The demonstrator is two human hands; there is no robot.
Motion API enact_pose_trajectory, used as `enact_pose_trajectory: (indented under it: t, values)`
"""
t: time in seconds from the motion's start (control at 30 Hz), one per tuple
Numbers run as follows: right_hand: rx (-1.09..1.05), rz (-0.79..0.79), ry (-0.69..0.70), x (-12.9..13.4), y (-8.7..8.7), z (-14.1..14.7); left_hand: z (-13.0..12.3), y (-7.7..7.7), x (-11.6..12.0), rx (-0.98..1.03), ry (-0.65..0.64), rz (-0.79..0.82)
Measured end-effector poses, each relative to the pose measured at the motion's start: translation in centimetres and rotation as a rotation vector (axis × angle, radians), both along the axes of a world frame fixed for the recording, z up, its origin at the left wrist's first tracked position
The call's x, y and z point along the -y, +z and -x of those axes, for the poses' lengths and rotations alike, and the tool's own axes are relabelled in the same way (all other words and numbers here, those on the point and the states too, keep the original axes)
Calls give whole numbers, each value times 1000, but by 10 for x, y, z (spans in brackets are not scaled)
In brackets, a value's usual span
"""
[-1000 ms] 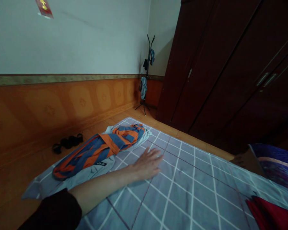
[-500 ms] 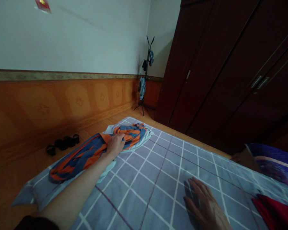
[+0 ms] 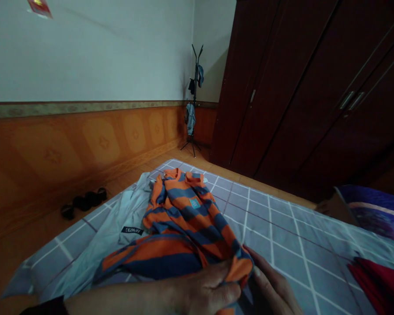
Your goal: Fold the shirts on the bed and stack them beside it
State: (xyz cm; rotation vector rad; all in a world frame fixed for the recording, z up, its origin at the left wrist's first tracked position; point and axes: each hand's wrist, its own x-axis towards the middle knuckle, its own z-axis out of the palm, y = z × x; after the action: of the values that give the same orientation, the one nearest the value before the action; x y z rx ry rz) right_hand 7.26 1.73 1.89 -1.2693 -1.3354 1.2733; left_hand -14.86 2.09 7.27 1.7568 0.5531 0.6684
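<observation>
An orange and blue-grey striped T-shirt (image 3: 190,218) lies spread over the checked bedsheet (image 3: 282,227), its collar pointing away from me. My left hand (image 3: 213,288) is closed on the shirt's near hem, with cloth bunched up between thumb and fingers. Against the same bunched corner, my right hand (image 3: 274,284) pinches the fabric from the right side; its lower part runs out of the frame. To the left of the striped shirt, a pale grey-blue garment (image 3: 118,227) with a black label lies crumpled, partly covered by it.
Red cloth (image 3: 377,284) lies at the bed's right side, and a purple-blue bundle (image 3: 377,218) is beyond it. Dark shoes (image 3: 85,200) stand on the floor at left. A coat rack (image 3: 194,100) is in the corner beside the dark wardrobe (image 3: 282,87).
The striped shirt went from a bunched strip at left to spread out, its hem drawn toward me. My left hand moved right and nearer; my right hand closed on the cloth.
</observation>
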Motion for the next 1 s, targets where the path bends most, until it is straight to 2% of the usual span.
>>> enact_pose_trajectory:
  t: [0.13,0.27,0.33,0.4,0.5,0.57,0.63,0.7,0.77,0.8,0.87,1.0]
  values:
    - [-233,152,-40,9,5,15,1,-1,-2,-52,-171,-70]
    - [-375,328,92,2,9,25,-1,-12,-1,-74,-229,-150]
    - [-396,370,131,-2,12,26,-4,-17,1,-72,-162,-170]
    - [-390,375,113,-5,15,22,-5,-22,1,-111,41,-161]
    - [-391,365,-28,-10,19,6,-1,-24,-10,-235,435,-206]
    - [-419,337,-180,-16,22,-9,5,-23,-19,-327,594,-308]
    - [-442,291,-365,-25,27,-27,12,-23,-27,-422,614,-415]
    - [-447,246,-561,-34,36,-44,17,-25,-29,-512,535,-502]
    - [-435,181,-671,-41,47,-55,19,-31,-29,-579,426,-567]
    - [-408,138,-658,-41,52,-56,19,-35,-28,-599,394,-586]
    - [-308,69,-478,-33,59,-51,19,-44,-29,-617,415,-597]
    - [-94,82,211,16,53,-10,21,-51,-34,-540,517,-560]
